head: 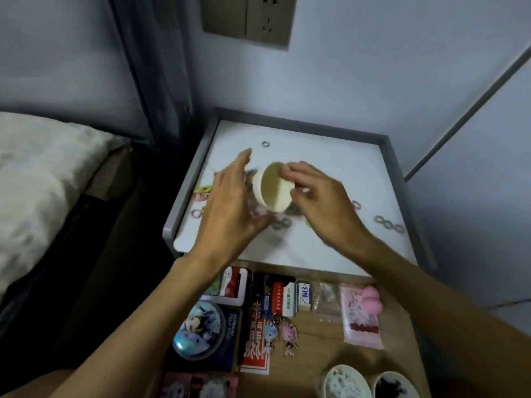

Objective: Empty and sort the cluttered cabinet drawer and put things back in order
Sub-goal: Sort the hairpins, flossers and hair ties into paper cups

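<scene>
Cup [275, 192] tilts, gripped by my right hand [321, 205]; my left hand [230, 202], fingers straight, flanks it above hair ties [283, 224].

A bedroom: bed [43, 179] beside nightstand [287, 156], wall socket [247, 18].

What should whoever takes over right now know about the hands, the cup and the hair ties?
Left hand: open, beside the tipped cream cup.
Right hand: grips the cup's rim.
Hair ties lie scattered on the cabinet top.
Done: boxes and packets lie in rows in the open drawer.
Left: probably gather the ties into the cup, then stow it.
</scene>
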Tool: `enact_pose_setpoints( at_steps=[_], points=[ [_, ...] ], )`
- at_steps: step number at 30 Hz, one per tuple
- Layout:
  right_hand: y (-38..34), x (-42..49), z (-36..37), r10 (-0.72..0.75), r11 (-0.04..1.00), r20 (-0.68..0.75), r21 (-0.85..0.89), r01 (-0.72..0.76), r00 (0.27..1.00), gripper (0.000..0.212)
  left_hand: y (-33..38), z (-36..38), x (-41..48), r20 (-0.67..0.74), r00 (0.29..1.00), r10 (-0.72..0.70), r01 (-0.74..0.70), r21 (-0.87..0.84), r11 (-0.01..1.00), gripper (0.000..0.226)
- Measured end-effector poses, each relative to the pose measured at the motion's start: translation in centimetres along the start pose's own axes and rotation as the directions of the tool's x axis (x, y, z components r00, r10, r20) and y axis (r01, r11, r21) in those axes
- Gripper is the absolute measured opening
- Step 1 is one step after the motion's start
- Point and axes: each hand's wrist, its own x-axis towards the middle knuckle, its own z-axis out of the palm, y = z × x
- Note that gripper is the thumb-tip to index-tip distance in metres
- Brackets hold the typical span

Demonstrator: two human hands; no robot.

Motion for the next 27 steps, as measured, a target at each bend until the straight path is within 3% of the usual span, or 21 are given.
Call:
enact_pose_setpoints(
  at_steps=[3, 6, 7, 9, 11, 12, 14, 19, 24, 27],
  points=[
    [0.9, -4.5, -1.2, 0.144, 0.956, 0.09, 0.246, -0.162, 0.986, 0.036, 1.5, 1.0, -1.1, 0.122, 0.977, 0.173, -0.178, 0.035, 0.983, 0.107],
    [1.9, -5.7, -3.1, 0.178, 0.93, 0.086, 0.312, -0.196, 0.98, 0.027, 2.1, 1.4, -2.1, 0.158, 0.976, 0.149, -0.161, 0.064, 0.985, 0.101],
    [2.7, -5.6, -4.0, 0.19, 0.955, 0.007, 0.229, -0.187, 0.982, 0.025, 2.3, 1.5, -2.3, 0.162, 0.979, 0.122, -0.131, 0.043, 0.99, 0.099],
    [5.2, -5.1, -6.3, 0.204, 0.952, -0.181, -0.19, -0.238, 0.962, 0.02, 2.5, 1.8, -2.5, 0.189, 0.979, 0.08, -0.084, 0.012, 0.996, 0.093],
    [7.9, -4.9, -8.4, 0.32, 0.73, -0.247, -0.551, -0.404, 0.915, 0.028, 2.6, 2.1, -2.5, 0.211, 0.976, 0.06, -0.06, -0.005, 0.998, 0.09],
    [9.1, -5.0, -8.9, 0.422, 0.63, -0.246, -0.613, -0.477, 0.873, 0.037, 2.6, 2.2, -2.6, 0.217, 0.974, 0.056, -0.054, -0.018, 0.998, 0.088],
    [10.7, -5.3, -9.0, 0.536, 0.541, -0.244, -0.636, -0.551, 0.808, 0.047, 2.7, 2.2, -2.7, 0.23, 0.971, 0.06, -0.053, -0.036, 0.998, 0.087],
    [12.3, -4.4, -6.8, 0.514, 0.586, -0.234, -0.607, -0.537, 0.825, 0.047, 2.6, 2.3, -2.8, 0.251, 0.966, 0.067, -0.061, -0.032, 0.998, 0.086],
    [12.9, -3.5, -6.5, 0.423, 0.726, -0.191, -0.513, -0.457, 0.886, 0.025, 2.5, 2.4, -3.2, 0.262, 0.962, 0.08, -0.075, -0.028, 0.997, 0.084],
    [13.4, -3.2, -6.8, 0.409, 0.735, -0.154, -0.529, -0.425, 0.899, 0.017, 2.4, 2.6, -3.3, 0.27, 0.96, 0.074, -0.068, -0.03, 0.997, 0.085]
  ],
)
